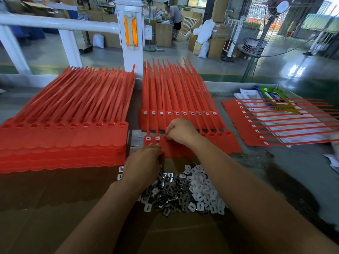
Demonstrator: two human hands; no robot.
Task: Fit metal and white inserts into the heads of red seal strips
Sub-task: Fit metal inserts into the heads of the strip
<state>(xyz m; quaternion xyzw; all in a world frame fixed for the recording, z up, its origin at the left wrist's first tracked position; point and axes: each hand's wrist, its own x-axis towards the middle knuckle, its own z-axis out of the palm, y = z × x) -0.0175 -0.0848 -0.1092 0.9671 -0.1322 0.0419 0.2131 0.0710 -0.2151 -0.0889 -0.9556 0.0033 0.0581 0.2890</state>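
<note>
A sheet of joined red seal strips (216, 142) lies in front of me on the table, its two leftmost heads (152, 138) holding white inserts. My right hand (180, 132) pinches down on the third head, fingertips closed; whether an insert is under them is hidden. My left hand (143, 162) rests on the sheet's lower left edge, fingers curled against it. Below my hands lies a pile of dark metal inserts (168, 195) and white inserts (203, 189) on cardboard. Behind the sheet, a stack of strips (176, 114) shows a full row of fitted white inserts.
A thick stack of red strips with empty heads (64, 136) fills the left. A finished sheet (256, 125) lies at the right over papers and a green packet (273, 96). A white rail post (131, 37) and a standing fan (275, 24) are beyond the table. A person works far back.
</note>
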